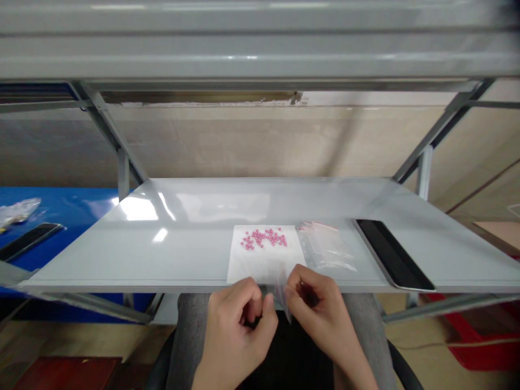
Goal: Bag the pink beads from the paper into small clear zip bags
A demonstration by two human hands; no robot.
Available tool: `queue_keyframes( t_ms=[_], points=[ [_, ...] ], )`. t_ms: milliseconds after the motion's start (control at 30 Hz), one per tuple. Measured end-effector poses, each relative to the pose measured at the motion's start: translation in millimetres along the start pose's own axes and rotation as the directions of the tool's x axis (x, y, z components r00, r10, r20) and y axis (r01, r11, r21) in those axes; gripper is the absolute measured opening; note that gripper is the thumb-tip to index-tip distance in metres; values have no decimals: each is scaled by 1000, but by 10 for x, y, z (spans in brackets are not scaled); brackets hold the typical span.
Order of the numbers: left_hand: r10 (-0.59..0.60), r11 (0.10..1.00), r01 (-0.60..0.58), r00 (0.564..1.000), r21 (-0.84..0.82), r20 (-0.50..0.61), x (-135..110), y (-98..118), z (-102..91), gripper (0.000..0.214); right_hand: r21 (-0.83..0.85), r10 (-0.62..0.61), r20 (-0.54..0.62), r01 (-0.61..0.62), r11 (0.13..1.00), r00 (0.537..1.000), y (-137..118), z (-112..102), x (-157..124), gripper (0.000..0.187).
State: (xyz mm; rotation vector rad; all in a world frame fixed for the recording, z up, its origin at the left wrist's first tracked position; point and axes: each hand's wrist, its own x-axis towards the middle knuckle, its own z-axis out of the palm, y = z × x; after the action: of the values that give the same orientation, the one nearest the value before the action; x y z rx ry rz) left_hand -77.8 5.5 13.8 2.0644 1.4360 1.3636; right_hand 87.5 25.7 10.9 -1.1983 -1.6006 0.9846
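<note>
While the right hand (314, 303) pinches a small clear bag (281, 295) between thumb and bent finger, at the near edge of the white paper (247, 265), the left hand (235, 325) curls on the bag's other side, thumb and fingers drawn together; whether they grip the film too, I cannot tell. The bag looks nearly weightless, limp and slippery, so it would likely fold or slide under a loose hold; the surest place to take it is probably by both sides of its mouth. On the paper's far half lie many pink beads (258, 236), scattered in a loose band; they seem light, hard and apt to roll, best pinched singly. Just right of the paper is a pile of clear bags (327, 246), and farther right of it a black tablet (394, 254), all on the white table (195, 252). Well beyond the paper stands a pale wall (264, 138).
</note>
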Motion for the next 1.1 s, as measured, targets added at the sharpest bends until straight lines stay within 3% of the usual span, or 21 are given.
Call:
queue_keyframes(
  t_ms=[67,167,233,367,500,633,733,833,933,1100],
  points=[
    [65,998,-65,998,12,-2,16,-13,-30,22,41,14,6,-15,999,1000,9,-22,7,21],
    [137,989,-142,983,32,123,25,-65,-20,86,116,19,80,-29,993,997,9,-45,13,21],
    [180,981,-191,966,42,185,24,-102,23,99,152,12,106,-28,988,994,5,-54,17,22],
    [183,981,-190,968,29,170,17,-135,98,83,170,39,112,-58,984,993,8,-65,29,25],
    [92,995,-95,985,15,148,16,-129,103,76,125,58,86,-68,990,995,19,-53,31,24],
    [12,996,2,989,-93,150,53,-125,71,48,84,62,68,-68,994,996,44,-49,42,24],
    [-57,988,68,995,-142,81,91,-151,32,35,25,36,34,-37,999,999,96,-63,146,30],
    [-166,969,161,986,-185,-13,106,-206,12,34,-212,-31,-40,22,977,999,158,-42,384,29],
    [-258,945,232,962,-229,-91,106,-269,25,37,-525,-130,-40,90,846,991,188,44,661,13],
    [-291,931,242,944,-273,-155,108,-356,23,48,-649,-153,-17,106,753,988,205,226,861,4]
  ],
)
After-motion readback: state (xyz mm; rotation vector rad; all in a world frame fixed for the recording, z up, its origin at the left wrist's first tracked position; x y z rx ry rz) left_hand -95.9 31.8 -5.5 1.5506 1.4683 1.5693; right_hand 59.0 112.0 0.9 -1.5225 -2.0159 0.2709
